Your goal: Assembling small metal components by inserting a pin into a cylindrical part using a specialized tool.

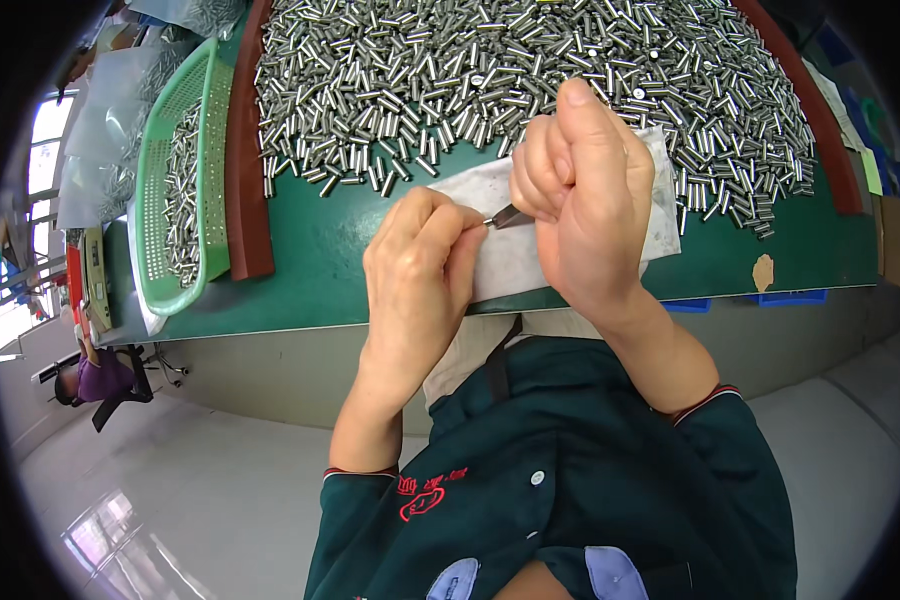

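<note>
My left hand (pixel 415 265) is closed, thumb and fingertips pinched on a small shiny metal pin (pixel 489 222), of which only the end shows. My right hand (pixel 595 190) makes a fist around a dark, tapered tool (pixel 510 215); the rest of it is hidden in the palm. The narrow end of this tool meets the pin, or lies right beside it. Both hands are above a white cloth (pixel 515 265) spread on the green tabletop (pixel 315 260). Beyond the cloth lies a wide heap of loose metal pins (pixel 410 75).
Red-brown rails (pixel 245 180) border the heap on both sides. At the left stands a green perforated basket (pixel 210 200) with more pins inside. Plastic bags (pixel 105 130) lie farther left. A tan scrap (pixel 763 272) is near the right front edge. Another person (pixel 108 375) sits in the left background.
</note>
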{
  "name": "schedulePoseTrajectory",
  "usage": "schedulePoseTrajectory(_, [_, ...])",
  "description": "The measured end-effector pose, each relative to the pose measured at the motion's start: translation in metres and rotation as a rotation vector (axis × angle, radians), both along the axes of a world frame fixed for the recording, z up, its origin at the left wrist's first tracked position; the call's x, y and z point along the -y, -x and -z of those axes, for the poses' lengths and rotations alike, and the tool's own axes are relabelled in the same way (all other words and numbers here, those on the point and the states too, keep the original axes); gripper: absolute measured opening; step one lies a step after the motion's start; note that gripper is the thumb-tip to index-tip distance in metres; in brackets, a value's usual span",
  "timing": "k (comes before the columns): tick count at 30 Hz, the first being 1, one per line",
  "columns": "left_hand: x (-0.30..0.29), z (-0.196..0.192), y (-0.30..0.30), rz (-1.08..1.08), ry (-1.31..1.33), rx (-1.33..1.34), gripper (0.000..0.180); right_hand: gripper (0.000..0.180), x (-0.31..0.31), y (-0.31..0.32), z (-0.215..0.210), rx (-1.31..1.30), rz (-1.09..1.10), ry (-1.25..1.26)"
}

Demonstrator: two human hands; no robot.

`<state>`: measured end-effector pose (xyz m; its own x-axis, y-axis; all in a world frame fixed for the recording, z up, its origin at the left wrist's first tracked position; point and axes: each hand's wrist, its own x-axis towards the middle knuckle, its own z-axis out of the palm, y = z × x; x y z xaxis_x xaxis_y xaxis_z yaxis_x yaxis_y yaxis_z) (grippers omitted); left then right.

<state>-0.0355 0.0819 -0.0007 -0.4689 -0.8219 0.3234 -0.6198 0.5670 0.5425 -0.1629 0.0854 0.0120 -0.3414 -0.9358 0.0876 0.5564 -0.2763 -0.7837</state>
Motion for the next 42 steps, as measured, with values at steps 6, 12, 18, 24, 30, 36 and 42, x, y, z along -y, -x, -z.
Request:
schedulePoseTrajectory(6, [0.0, 0.0, -0.001, 0.007, -0.007, -0.006, 0.007, 0.036, 0.0, -0.001, 0.0, 0.005, 0.001, -0.004])
schedulePoseTrajectory(12, [0.002, -0.001, -0.001, 0.02, -0.042, -0.021, 0.007, 0.037, 0.0, -0.005, 0.001, -0.056, 0.045, -0.003])
schedulePoseTrajectory(18, [0.003, -0.002, 0.001, 0.014, -0.086, -0.045, 0.008, 0.035, 0.0, -0.015, -0.001, -0.171, 0.051, 0.026])
schedulePoseTrajectory(24, [0.004, -0.001, 0.0, 0.045, -0.024, -0.035, 0.009, 0.034, -0.002, -0.02, -0.012, -0.073, -0.017, -0.018])
schedulePoseTrajectory(30, [0.009, 0.007, -0.006, 0.022, -0.233, -0.298, 0.006, 0.037, 0.002, -0.01, 0.003, -0.068, 0.079, 0.025])
schedulePoseTrajectory(36, [0.01, 0.001, -0.013, 0.015, -0.83, -0.846, 0.013, 0.037, -0.001, -0.01, 0.001, -0.058, 0.07, -0.019])
schedulePoseTrajectory(42, [0.022, 0.0, -0.022, 0.034, -1.026, -0.956, 0.022, 0.037, -0.001, -0.01, -0.002, -0.019, 0.071, -0.024])
